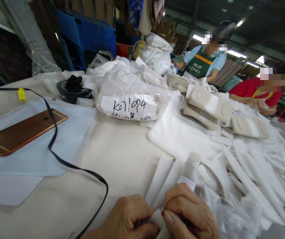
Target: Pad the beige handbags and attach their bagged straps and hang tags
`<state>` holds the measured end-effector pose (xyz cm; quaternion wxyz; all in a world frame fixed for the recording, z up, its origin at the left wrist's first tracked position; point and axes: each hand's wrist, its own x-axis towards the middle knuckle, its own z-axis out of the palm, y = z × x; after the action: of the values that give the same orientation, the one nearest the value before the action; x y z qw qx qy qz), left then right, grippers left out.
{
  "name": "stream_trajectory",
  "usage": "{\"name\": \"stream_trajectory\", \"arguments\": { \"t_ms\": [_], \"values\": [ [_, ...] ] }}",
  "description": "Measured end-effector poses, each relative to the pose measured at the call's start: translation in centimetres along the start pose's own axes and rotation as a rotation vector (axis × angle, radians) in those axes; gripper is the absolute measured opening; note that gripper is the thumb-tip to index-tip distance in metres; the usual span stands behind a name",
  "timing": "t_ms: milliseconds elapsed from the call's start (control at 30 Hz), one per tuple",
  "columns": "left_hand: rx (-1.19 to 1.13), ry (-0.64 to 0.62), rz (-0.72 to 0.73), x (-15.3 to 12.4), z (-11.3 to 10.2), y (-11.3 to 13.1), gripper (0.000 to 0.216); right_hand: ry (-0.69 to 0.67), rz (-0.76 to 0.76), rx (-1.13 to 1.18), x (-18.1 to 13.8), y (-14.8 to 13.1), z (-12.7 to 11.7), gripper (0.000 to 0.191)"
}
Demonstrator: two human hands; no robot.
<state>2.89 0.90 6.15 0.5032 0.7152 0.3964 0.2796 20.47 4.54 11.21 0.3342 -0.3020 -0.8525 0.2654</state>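
Close to the bottom edge, my left hand [129,217] and my right hand [189,212] meet with fingers closed. Both pinch a small off-white piece of soft sheet material [158,218], folded or curled between the thumbs. Its lower part is cut off by the frame. Directly beyond my fingers lie two flat white strips [164,177], side by side on the pale table [112,146]. Clear plastic bags [212,196] and a wrapped roll [191,166] sit just right of the strips.
Leftward lie a gold phone [25,132] on pale blue paper [80,132] and a black cord [54,146]. A labelled plastic bag [130,99], stacked beige pieces [209,103] and long white strips [252,176] crowd the table. Two co-workers [199,63] [254,89] are behind.
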Motion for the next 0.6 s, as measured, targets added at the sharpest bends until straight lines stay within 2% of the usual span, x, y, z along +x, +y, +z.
{"name": "stream_trajectory", "arguments": {
  "t_ms": [133, 267, 433, 600],
  "values": [
    [0.087, -0.069, -0.08, 0.2, -1.0, 0.9, 0.022, -0.101, 0.131, -0.04, 0.4, -0.6, -0.1, 0.017],
    [0.072, -0.082, -0.17, 0.6, -0.8, 1.0, 0.021, -0.074, 0.06, -0.075, 0.5, -0.3, 0.9, 0.016],
    [-0.114, 0.095, -0.314, 1.1, 0.5, 0.5, 0.021, -0.224, 0.066, -0.312, 0.7, 0.0, 1.7, 0.016],
    [-0.314, 0.124, -0.304, 0.7, 1.3, -0.1, 0.021, -0.21, 0.118, -0.39, 0.6, 0.3, 2.9, 0.021]
  ]
}}
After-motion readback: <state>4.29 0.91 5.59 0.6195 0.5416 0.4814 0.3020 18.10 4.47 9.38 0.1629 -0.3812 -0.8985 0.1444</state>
